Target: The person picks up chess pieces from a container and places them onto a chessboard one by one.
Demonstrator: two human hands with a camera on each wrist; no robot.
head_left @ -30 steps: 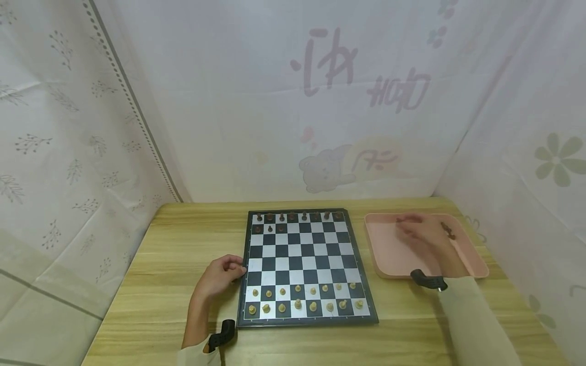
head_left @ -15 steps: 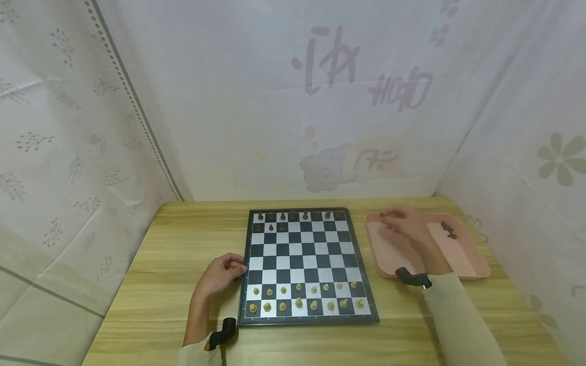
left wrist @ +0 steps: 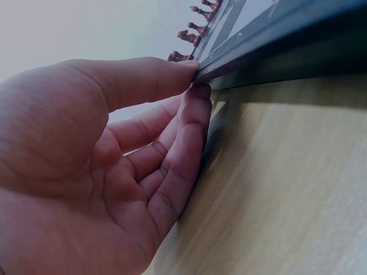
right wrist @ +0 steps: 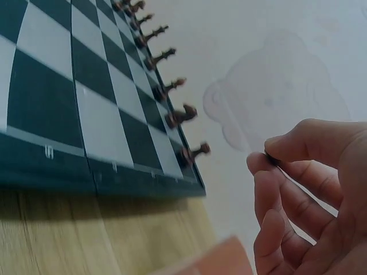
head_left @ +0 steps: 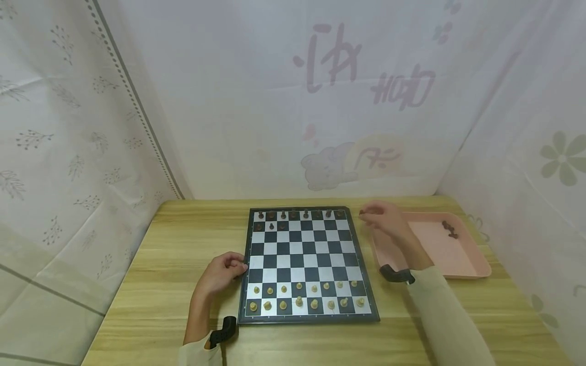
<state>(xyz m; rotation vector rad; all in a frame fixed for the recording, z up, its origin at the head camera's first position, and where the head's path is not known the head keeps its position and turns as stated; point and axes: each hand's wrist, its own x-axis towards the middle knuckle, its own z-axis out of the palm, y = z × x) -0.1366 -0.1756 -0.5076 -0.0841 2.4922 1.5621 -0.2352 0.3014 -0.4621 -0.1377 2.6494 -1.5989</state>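
Note:
My left hand holds the left edge of the black-and-white chessboard. In the left wrist view its thumb lies against the board's upper edge and a fingertip sits just below. Beyond the board's far right corner, my right hand pinches a small dark brown chess piece between thumb and finger; most of that piece is hidden. Brown chess pieces fill the board's far row, with three more in front at the left. Two rows of cream chess pieces stand at the near side.
A pink tray lies right of the board, partly under my right forearm, with several brown chess pieces on it. The wooden table meets a patterned cloth wall at the back and sides.
My right hand has moved left from over the pink tray toward the board's far right corner, carrying the brown chess piece. My left hand has stayed at the board's edge.

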